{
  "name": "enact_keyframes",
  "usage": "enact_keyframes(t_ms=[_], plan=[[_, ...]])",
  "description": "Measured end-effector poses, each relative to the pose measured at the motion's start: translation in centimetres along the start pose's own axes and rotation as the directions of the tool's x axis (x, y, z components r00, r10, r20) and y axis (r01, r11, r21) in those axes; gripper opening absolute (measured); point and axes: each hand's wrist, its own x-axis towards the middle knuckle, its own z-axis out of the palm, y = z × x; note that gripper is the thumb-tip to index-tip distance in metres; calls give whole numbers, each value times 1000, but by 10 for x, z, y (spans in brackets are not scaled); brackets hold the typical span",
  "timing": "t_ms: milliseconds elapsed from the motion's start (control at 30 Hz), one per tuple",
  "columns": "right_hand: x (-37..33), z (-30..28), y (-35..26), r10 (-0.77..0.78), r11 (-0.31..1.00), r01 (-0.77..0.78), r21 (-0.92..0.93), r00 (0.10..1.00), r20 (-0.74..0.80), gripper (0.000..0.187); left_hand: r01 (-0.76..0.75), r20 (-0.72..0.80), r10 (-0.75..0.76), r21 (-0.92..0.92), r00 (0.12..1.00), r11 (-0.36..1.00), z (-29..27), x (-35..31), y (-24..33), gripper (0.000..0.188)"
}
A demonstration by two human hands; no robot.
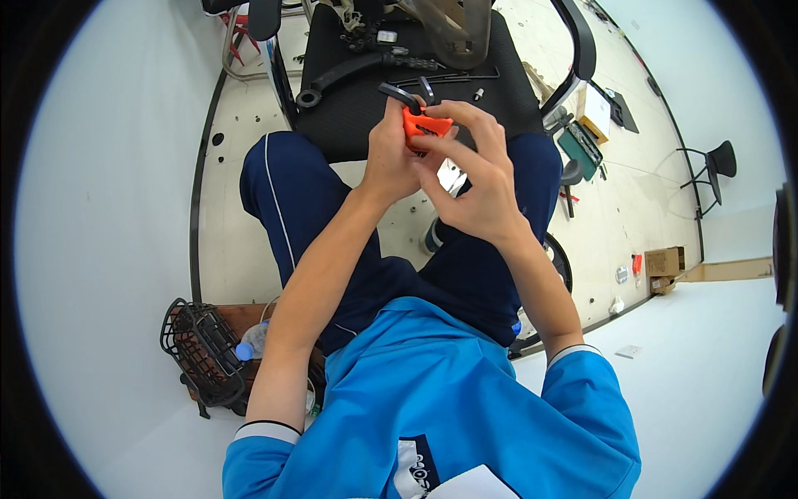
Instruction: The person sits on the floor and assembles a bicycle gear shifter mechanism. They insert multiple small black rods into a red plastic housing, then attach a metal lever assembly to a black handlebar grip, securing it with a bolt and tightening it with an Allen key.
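Note:
An orange hex key holder [421, 125] sits between my hands, just past my knees at the front edge of a black chair seat. Two thick black bent hex keys [401, 96] poke out of its far end. My left hand [388, 160] is wrapped round the holder from the left. On the other side, the fingers of my right hand [480, 179] curl against it, fingertips touching its top and near part. My fingers cover much of its lower end. Beyond it, several thin black L-shaped hex keys [453, 78] lie on the seat, with a small metal piece [478, 95] close by.
The chair seat [507, 100] also bears a black curved bar [345, 76], a chain-like part [359, 35] and a translucent brownish cover [460, 33]. Armrests [582, 50] flank it. A green case [579, 150] is on the floor at right; a black basket [208, 349] is at lower left.

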Motion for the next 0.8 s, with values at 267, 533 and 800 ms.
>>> enact_keyframes(t_ms=[267, 533, 800], plan=[[8, 5, 5, 99, 986, -116, -116, 985, -142, 12, -41, 9, 41, 164, 999, 986, -3, -3, 3, 46], [18, -11, 7, 100, 979, -131, -155, 976, -194, 14, -143, 0, 150, 304, 989, 942, -2, 0, -4, 46], [19, -41, 1, 349, 936, -328, 129, 913, -211, 7, -163, -21, 176, 275, 984, 948, 2, 1, -3, 45]])
